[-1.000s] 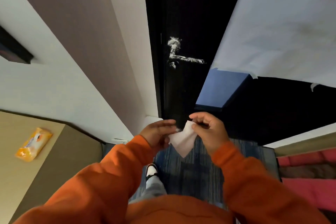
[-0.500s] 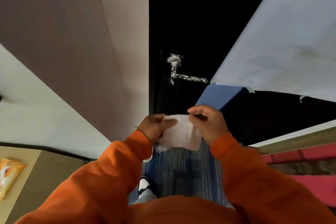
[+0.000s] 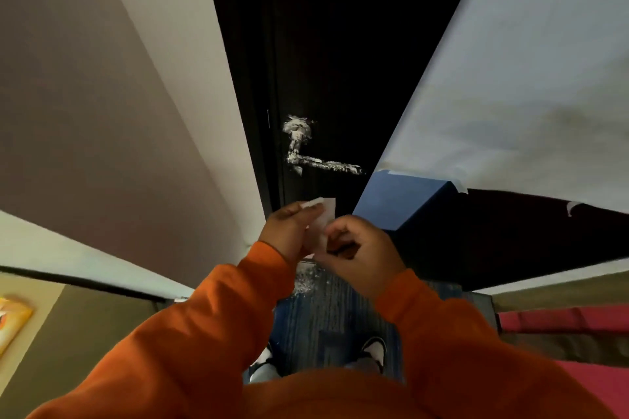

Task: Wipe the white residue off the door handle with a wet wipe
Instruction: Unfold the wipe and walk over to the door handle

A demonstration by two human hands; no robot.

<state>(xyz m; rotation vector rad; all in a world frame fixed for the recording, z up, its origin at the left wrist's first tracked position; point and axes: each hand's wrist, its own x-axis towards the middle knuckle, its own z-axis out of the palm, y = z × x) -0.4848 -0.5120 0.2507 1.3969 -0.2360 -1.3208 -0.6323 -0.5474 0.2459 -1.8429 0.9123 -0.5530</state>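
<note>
A lever door handle [image 3: 320, 161] coated in white residue sticks out of the dark door [image 3: 333, 61] straight ahead. Just below it I hold a white wet wipe [image 3: 321, 221], folded small between both hands. My left hand [image 3: 289, 231] pinches the wipe's upper left part and my right hand [image 3: 360, 253] grips its lower right edge. Most of the wipe is hidden by my fingers. Both hands are a short way under the handle, not touching it.
White crumbs [image 3: 306, 281] lie on the blue carpet under my hands. A blue box [image 3: 401, 202] juts out right of the door. An orange wipe packet [image 3: 10, 323] lies on a tan surface far left. Walls close in on both sides.
My hands have come closer together and folded the spread wipe into a smaller wad. The handle now sits lower and larger in view, as my head tilted up and nearer.
</note>
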